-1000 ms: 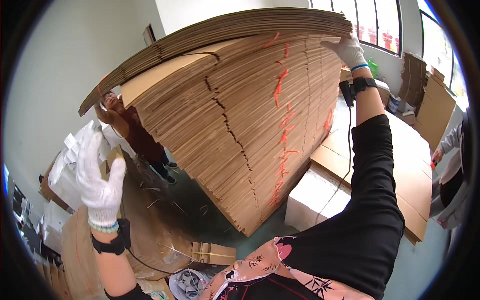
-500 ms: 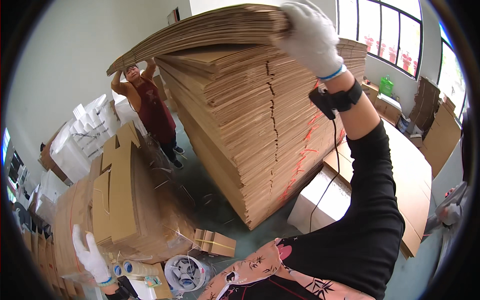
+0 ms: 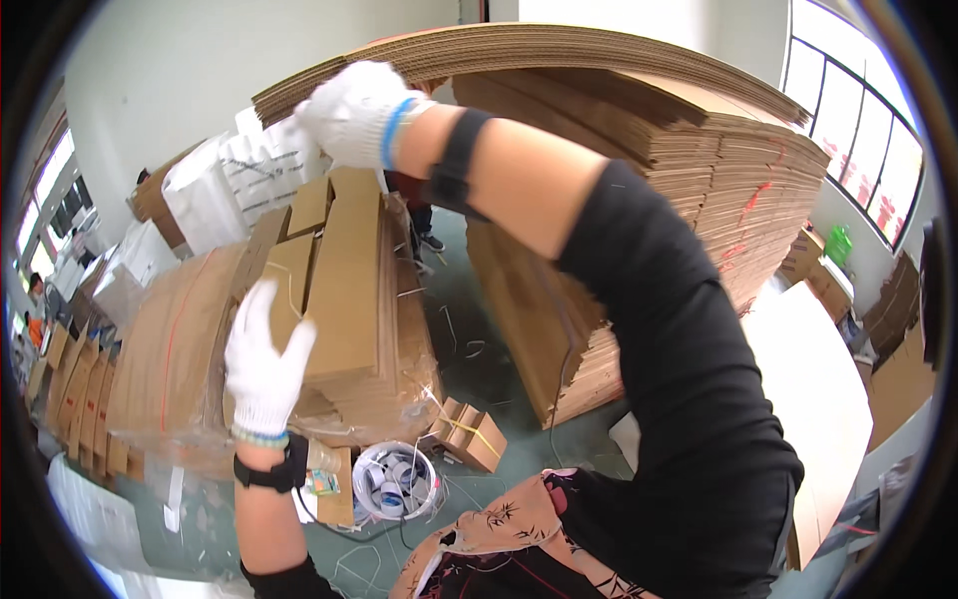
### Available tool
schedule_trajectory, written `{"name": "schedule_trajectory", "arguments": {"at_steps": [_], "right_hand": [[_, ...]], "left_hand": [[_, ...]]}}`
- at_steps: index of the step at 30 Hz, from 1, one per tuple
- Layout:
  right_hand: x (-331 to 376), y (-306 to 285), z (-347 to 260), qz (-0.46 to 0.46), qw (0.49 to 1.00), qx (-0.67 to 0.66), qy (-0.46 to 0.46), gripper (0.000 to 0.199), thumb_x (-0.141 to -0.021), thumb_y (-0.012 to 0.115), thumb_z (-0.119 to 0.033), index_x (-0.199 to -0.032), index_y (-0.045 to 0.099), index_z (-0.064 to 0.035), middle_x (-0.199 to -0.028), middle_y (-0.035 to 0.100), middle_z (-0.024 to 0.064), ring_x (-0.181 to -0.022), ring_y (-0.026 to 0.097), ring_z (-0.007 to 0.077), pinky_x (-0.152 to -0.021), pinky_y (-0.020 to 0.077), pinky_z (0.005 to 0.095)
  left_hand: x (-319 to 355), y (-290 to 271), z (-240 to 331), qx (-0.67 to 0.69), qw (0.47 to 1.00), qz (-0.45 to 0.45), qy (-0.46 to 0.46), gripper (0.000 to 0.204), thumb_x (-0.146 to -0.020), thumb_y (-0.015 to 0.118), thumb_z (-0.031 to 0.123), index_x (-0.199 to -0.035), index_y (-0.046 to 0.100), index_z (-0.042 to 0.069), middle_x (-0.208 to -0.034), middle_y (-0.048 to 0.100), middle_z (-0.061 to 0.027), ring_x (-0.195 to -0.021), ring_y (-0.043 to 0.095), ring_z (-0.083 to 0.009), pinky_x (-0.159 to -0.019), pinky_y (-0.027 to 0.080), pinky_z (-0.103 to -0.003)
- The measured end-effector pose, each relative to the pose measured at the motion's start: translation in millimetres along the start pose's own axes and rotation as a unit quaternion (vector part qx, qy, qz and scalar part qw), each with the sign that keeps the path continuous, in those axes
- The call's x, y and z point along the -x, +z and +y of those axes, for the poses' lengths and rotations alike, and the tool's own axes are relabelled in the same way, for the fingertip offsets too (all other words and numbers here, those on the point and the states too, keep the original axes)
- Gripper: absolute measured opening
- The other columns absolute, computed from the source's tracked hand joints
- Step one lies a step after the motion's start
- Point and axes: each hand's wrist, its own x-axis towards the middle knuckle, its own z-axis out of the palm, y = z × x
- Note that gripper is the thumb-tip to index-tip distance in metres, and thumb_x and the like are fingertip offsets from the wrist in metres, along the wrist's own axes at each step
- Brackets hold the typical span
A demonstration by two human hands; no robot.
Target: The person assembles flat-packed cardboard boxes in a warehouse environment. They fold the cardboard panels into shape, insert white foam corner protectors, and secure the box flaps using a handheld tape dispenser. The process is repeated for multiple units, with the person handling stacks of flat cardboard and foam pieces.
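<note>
The right hand (image 3: pixel 354 115), in a white glove, is resting at the left part of the bundle of flat cardboard sheets (image 3: pixel 559 48), its fingers bent; whether it is firmly grasping the edge, I cannot tell. This bundle is lying at the far side on top of the tall cardboard stack (image 3: pixel 738 190), its left end sticking out. The gloved left hand (image 3: pixel 264 359) is hovering free, with fingers spread, before the flattened cartons (image 3: pixel 344 290) at left. Nearer, a white bucket (image 3: pixel 432 491) is standing.
</note>
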Motion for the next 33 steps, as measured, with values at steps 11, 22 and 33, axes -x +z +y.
{"name": "schedule_trajectory", "arguments": {"at_steps": [11,22,33], "right_hand": [[311.6,-166.8,167.1,0.303,0.854,0.038,0.421,0.047,-0.095,0.065,-0.032,-0.132,0.061,-0.003,-0.124,0.067,0.0127,-0.114,0.064,0.0208,-0.099,0.0487,0.0327],[553.6,-101.2,300.1,0.221,0.698,0.072,0.677,0.054,-0.094,0.06,-0.042,-0.128,0.062,0.0006,-0.121,0.068,0.015,-0.11,0.064,0.0228,-0.096,0.0477,0.0348],[461.7,-94.5,339.7,0.47,0.693,-0.2,0.509,0.077,-0.098,0.052,-0.056,-0.149,0.039,0.0016,-0.148,0.048,0.0203,-0.134,0.049,0.0324,-0.114,0.0363,0.0378]], "left_hand": [[-214.4,72.3,133.5,-0.14,0.915,0.182,0.332,0.094,-0.074,0.081,0.034,-0.151,0.034,0.009,-0.147,0.046,-0.0191,-0.135,0.044,-0.0346,-0.118,0.031,-0.043],[-342.2,169.9,172.3,-0.136,0.849,0.276,0.43,0.07,-0.072,0.083,0.026,-0.131,0.049,0.01,-0.11,0.063,-0.0134,-0.103,0.063,-0.0345,-0.091,0.052,-0.044],[-385.7,168.2,-59.2,-0.077,0.991,0.081,-0.069,0.073,-0.086,0.071,0.027,-0.147,0.037,0.006,-0.13,0.06,-0.0246,-0.115,0.062,-0.0386,-0.099,0.048,-0.043]]}}
